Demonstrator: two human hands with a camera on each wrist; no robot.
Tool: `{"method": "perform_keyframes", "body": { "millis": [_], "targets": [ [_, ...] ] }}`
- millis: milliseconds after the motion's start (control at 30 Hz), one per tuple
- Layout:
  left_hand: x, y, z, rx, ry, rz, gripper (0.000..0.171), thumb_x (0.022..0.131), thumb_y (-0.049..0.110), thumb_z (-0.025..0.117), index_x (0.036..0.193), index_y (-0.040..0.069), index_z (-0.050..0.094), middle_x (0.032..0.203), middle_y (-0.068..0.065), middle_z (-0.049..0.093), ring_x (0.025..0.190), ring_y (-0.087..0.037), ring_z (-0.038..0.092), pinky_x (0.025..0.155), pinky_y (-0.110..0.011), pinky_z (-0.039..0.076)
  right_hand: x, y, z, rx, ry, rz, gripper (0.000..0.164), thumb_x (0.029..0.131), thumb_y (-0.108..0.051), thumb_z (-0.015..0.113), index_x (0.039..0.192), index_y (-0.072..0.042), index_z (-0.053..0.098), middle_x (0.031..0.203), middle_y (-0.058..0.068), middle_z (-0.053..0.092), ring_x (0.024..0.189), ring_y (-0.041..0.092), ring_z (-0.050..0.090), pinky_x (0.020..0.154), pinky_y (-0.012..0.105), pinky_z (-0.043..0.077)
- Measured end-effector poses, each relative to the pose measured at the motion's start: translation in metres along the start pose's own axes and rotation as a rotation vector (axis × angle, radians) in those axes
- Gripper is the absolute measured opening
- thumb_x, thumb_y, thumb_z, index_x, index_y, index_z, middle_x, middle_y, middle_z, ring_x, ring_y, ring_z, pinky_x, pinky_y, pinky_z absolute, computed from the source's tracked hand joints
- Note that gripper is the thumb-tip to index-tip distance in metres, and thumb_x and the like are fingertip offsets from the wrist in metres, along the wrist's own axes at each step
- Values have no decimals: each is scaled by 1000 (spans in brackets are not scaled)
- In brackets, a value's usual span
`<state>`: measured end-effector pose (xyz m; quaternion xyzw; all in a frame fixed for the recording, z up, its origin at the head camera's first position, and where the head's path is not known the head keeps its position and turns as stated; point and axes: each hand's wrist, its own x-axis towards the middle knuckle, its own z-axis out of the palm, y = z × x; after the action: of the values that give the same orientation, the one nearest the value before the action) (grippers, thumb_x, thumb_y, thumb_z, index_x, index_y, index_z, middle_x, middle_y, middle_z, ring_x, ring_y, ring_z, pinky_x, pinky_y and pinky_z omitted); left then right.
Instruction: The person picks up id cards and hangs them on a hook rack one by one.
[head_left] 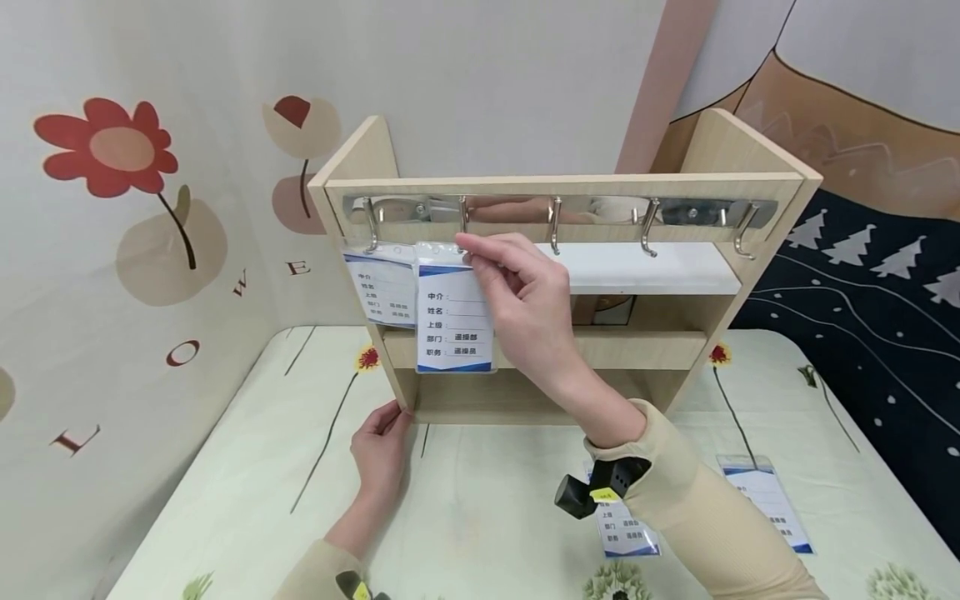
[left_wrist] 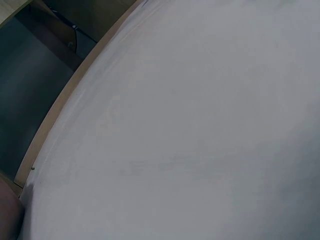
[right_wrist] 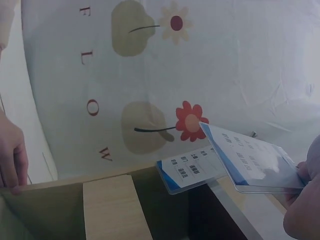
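Observation:
My right hand (head_left: pixel 528 308) pinches the top corner of a badge card (head_left: pixel 455 321) in a clear sleeve, at the second hook (head_left: pixel 462 213) of the metal hook rail. Whether the card's hole is over that hook is hidden by the fingers. Another badge card (head_left: pixel 382 287) hangs at the leftmost hook (head_left: pixel 371 225), partly behind the first. In the right wrist view the pinched card (right_wrist: pixel 255 160) tilts in front of the hanging card (right_wrist: pixel 192 170). My left hand (head_left: pixel 381 446) holds the lower left edge of the wooden shelf (head_left: pixel 562 187) between thumb and fingers.
Two more badge cards lie on the flowered tablecloth (head_left: pixel 247 467): one card (head_left: pixel 630 533) below my right wrist, another card (head_left: pixel 768 504) farther right. Three more hooks, among them the rightmost hook (head_left: pixel 744 229), run along the rail. A patterned curtain (head_left: pixel 225 75) stands behind the shelf.

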<state>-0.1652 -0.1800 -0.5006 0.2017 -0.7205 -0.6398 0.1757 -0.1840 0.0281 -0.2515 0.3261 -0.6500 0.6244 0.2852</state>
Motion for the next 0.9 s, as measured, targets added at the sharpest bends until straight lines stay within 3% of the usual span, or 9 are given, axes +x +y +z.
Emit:
{"method": "perform_keyframes", "body": {
  "millis": [400,567,733,900],
  "targets": [
    [0,-1,0,13,1,11,27,100,9,69,125,-1,70,124,-23,70,106,-21,71,80,-10,56,4,2,-1,-24,2,173,23,97,7,63,116,4,76,103,15,73,75,9,52,60,16,40],
    [0,-2,0,6,0,20,27,100,9,69,125,-1,70,123,-23,71,101,-14,72,80,-11,56,1,5,0,-58,7,118,24,98,6,62,119,4,75,103,14,71,75,15,51,61,17,39],
    [0,-2,0,-14,-5,24,27,99,7,69,124,-3,70,122,-25,70,95,-6,71,81,-12,57,-7,9,0,-101,-8,49,30,98,9,60,124,4,71,112,15,68,93,19,61,78,19,53],
    [-1,-1,-1,-30,-11,24,27,99,6,69,124,-5,70,123,-27,69,98,-11,72,81,-12,57,-21,11,-6,-174,-15,-38,34,95,9,62,128,3,69,121,15,67,96,22,63,84,24,55]
  ]
}}
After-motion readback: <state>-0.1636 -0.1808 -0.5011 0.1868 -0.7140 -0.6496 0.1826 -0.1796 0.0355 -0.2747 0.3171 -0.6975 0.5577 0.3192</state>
